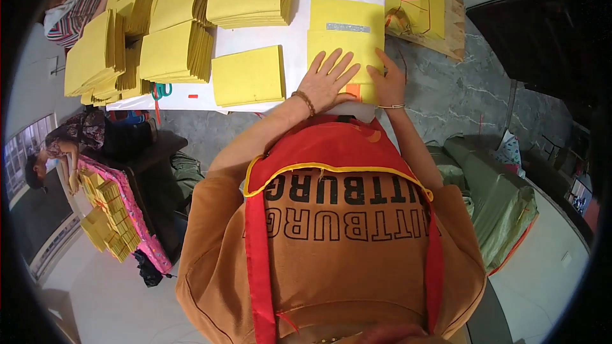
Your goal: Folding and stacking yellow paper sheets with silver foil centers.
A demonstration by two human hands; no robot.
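My left hand lies flat with its fingers spread on a yellow paper piece at the near edge of the white-covered table. A silvery strip crosses the paper beyond my fingertips, and an orange-red patch shows beside my left thumb. At the paper's right edge rests my right hand, its thumb and fingers apart. Nothing is gripped in either hand. Left of them lies a thinner yellow paper stack.
Several thick stacks of folded yellow paper fill the table's left side. Red-tied yellow bundles sit on a wooden board at the far right. Teal-handled scissors lie by the near edge. Another person handles yellow bundles at left.
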